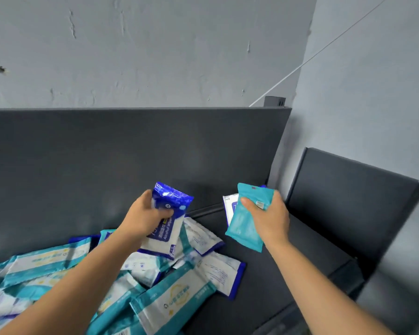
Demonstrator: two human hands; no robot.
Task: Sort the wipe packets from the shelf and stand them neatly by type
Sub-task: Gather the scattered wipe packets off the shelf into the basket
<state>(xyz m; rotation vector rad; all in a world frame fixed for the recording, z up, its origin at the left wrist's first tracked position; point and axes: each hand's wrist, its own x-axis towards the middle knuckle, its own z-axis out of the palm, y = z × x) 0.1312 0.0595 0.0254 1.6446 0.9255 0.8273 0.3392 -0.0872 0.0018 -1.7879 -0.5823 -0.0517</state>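
Left hand (144,217) at frame centre, fingers curled round blue-white packet (171,199), held above pile (174,298). Right hand (272,218) right of centre, thumb pinching teal packet (243,228); white packet (229,206) just behind it. Pile lies lower left on dark shelf (264,274).

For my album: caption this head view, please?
Left hand grips a blue wipe packet, right hand a teal packet; mixed pile below.

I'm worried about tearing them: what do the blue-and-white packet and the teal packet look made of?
The blue-and-white packet in the left hand looks like thin glossy plastic film: its crinkled top shows glints. The teal packet in the right hand seems soft film too, duller, faintly creased.
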